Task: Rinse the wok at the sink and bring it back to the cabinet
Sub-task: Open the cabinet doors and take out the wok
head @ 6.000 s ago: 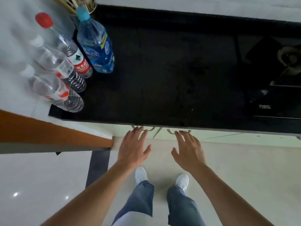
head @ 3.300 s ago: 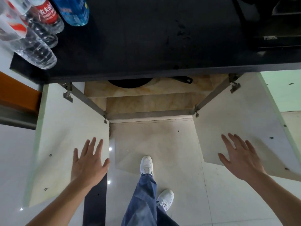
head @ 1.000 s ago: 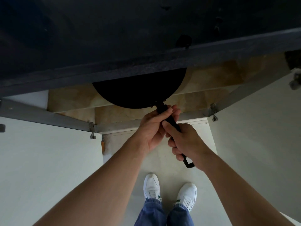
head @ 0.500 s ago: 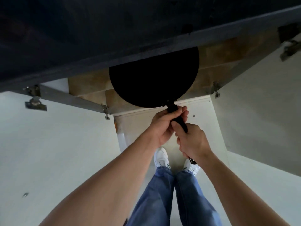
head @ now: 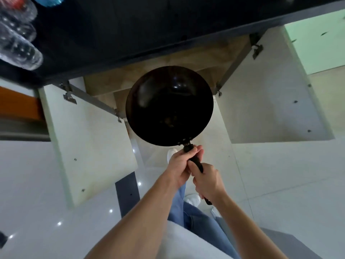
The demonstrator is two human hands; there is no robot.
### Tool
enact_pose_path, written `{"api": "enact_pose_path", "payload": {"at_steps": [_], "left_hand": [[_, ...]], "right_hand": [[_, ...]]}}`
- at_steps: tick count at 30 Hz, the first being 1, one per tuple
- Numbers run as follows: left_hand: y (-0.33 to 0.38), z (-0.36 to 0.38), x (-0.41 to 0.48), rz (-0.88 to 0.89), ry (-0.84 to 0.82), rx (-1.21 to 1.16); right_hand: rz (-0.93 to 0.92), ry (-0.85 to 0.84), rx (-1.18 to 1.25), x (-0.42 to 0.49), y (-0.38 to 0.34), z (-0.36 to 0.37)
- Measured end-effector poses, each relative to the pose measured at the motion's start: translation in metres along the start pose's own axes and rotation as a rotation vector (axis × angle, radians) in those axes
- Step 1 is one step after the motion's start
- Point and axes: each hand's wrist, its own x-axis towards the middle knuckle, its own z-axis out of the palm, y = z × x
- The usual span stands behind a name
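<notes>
A round black wok [head: 169,105] hangs in the air in front of the open cabinet [head: 186,60], its whole bowl in view and out from under the black countertop [head: 130,25]. Its long black handle [head: 196,162] points toward me. My left hand [head: 180,165] grips the handle close to the bowl. My right hand [head: 208,181] grips it farther back, and the handle's end loop sticks out below that wrist. The sink is not in view.
Both white cabinet doors stand wide open, the left door [head: 89,139] and the right door [head: 270,101] flanking the wok. Clear plastic bottles [head: 17,43] lie at the countertop's far left. My legs and white shoes are on the glossy floor [head: 37,184] below.
Both hands have drawn the wok fully out of the cabinet toward me and raised it. Six seconds ago the doors were shut; then they were opened and the handle was gripped.
</notes>
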Motion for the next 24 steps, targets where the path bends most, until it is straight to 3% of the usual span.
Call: {"api": "enact_pose_path", "payload": {"at_steps": [12,24], "left_hand": [[-0.072,0.001,-0.123,0.012,-0.094,0.164],[-0.052,0.090,-0.192,0.093,-0.267,0.404]], "right_hand": [[0.009,0.106,0.177,-0.152,0.034,0.004],[-0.108,0.303,0.379,-0.205,-0.012,-0.048]]}}
